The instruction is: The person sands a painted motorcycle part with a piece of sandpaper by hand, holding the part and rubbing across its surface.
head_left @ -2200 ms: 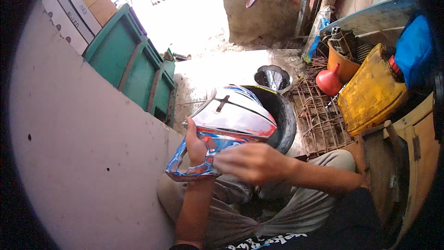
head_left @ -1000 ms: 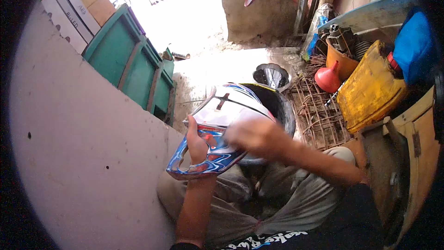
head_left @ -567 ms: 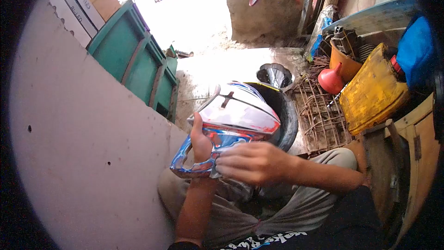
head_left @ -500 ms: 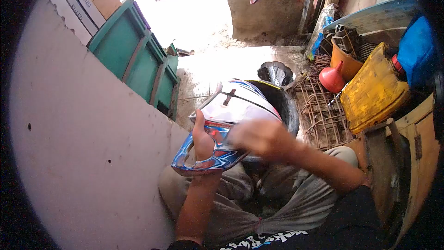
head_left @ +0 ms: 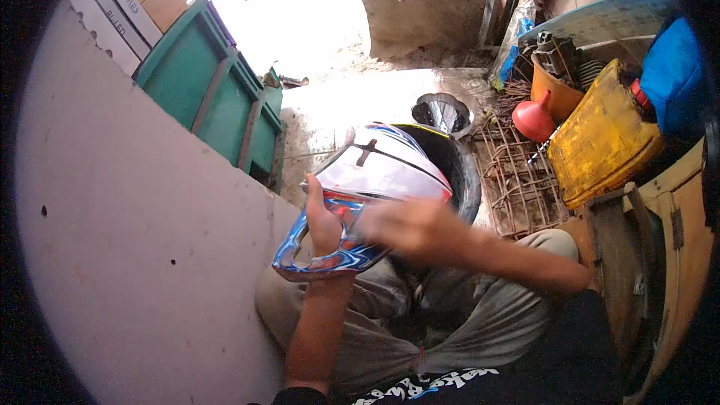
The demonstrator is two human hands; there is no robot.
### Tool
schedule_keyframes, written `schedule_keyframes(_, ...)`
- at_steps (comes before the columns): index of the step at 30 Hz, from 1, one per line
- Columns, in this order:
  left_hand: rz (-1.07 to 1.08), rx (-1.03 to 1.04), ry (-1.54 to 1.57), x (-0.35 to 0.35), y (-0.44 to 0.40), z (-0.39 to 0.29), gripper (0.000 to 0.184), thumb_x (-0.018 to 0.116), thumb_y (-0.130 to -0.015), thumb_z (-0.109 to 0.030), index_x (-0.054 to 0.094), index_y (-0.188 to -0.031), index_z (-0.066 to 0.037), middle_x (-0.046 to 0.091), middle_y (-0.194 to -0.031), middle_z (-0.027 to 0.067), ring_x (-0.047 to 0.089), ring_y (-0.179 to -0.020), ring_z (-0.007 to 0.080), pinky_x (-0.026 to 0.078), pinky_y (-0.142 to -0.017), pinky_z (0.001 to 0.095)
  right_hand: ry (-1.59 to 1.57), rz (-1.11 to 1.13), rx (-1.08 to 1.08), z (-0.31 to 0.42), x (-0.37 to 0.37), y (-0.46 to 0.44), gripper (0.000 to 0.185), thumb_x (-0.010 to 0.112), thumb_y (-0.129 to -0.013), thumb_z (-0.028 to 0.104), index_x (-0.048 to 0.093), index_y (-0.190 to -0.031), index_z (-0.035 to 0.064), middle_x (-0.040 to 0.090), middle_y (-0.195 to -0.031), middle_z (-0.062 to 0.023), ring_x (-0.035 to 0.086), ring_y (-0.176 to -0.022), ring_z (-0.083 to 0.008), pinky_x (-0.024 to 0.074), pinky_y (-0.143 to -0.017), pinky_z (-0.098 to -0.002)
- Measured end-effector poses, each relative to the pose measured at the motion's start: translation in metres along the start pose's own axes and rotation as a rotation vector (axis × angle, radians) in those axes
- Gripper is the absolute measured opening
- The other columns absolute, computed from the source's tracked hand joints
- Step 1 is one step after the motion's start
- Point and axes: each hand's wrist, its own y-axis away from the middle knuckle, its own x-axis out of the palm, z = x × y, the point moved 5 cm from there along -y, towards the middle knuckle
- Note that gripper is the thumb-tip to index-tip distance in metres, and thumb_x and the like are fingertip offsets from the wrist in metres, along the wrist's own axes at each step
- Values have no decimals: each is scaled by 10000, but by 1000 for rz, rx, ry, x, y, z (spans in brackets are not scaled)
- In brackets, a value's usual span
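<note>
A molded panel (head_left: 382,171), white at the top with a dark cross-shaped slot and blue, white and red swirls below, lies tilted over a black tub (head_left: 466,180). My left hand (head_left: 323,229) grips its lower patterned part from beneath, the thumb up along the left edge. Over the patterned surface is my right hand (head_left: 409,229), blurred by motion, its fingers bent down against the panel. Whatever is under those fingers is hidden in this view.
A dark scalloped bowl (head_left: 442,114) sits beyond the tub. To the right are a rusty wire grid (head_left: 520,184), a red funnel (head_left: 532,116) and a yellow jerrycan (head_left: 604,139). A pale wall (head_left: 142,210) and green cabinet (head_left: 184,75) stand left.
My right hand has moved back and forth over the patterned part of the panel, between its lower edge and the white section. My left hand keeps its hold.
</note>
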Motion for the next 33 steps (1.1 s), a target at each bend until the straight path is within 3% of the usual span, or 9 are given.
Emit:
schedule_keyframes(2,46,23,-74,-8,-7,1,602,409,-1084,-510,602,-1284,24,701,-1155,140,690,-979,242,554,-850,374,-75,-134,-232,41,-12,-10,185,644,-823,150,648,-992,76,672,-973,-55,706,-834,-192,621,-727,-324)
schedule_keyframes(6,25,7,-134,-7,-3,-1,613,388,-1090,-507,565,-1335,26,669,-1253,164,671,-1092,292,530,-968,442,75,30,165,-40,-12,4,230,676,-822,216,652,-1004,76,679,-926,-106,717,-795,-271,586,-650,-389)
schedule_keyframes(11,-93,-50,17,8,5,-2,605,402,-1076,-558,678,-1143,-23,707,-851,38,551,-531,87,385,-411,228,-63,-123,-210,38,0,2,176,651,-845,203,660,-986,97,653,-846,-64,709,-782,-218,591,-659,-374)
schedule_keyframes(16,-42,-30,-8,-6,-3,4,612,413,-1073,-556,666,-1193,-12,717,-913,49,593,-597,100,426,-454,231,165,-14,167,-53,-11,9,184,648,-842,186,657,-1001,93,665,-886,-95,707,-814,-264,593,-680,-381)
schedule_keyframes(20,320,-149,169,-37,-22,15,601,432,-1075,-529,642,-1249,6,727,-1043,85,678,-769,160,537,-600,293,-48,-130,-107,30,-8,0,161,641,-835,139,668,-986,92,658,-916,-32,699,-862,-186,604,-739,-358)
schedule_keyframes(21,-18,-117,42,-8,-1,4,599,431,-1076,-528,641,-1251,6,727,-1043,92,677,-760,163,534,-589,292,-77,-123,-152,34,-9,-2,155,650,-832,149,670,-974,91,663,-918,-40,701,-839,-197,601,-737,-358)
schedule_keyframes(25,98,-36,-125,-23,-6,4,580,421,-1078,-541,667,-1156,-21,697,-852,29,587,-596,102,422,-476,222,5,76,149,-39,-12,4,220,682,-851,169,681,-1058,96,706,-1000,-84,709,-933,-242,579,-800,-392)
schedule_keyframes(30,-70,-20,-51,-6,-4,3,556,417,-1085,-527,675,-1093,-34,672,-798,17,548,-537,90,380,-426,233,-44,-50,-150,40,-1,5,210,661,-847,137,710,-1039,67,702,-1026,-66,710,-978,-218,604,-833,-350)
schedule_keyframes(33,53,-36,-147,-28,-6,2,560,411,-1087,-525,673,-1100,-30,679,-829,23,576,-576,102,398,-435,236,-10,42,-10,12,-7,1,189,666,-847,146,701,-1017,72,707,-1030,-78,714,-946,-244,598,-818,-374)
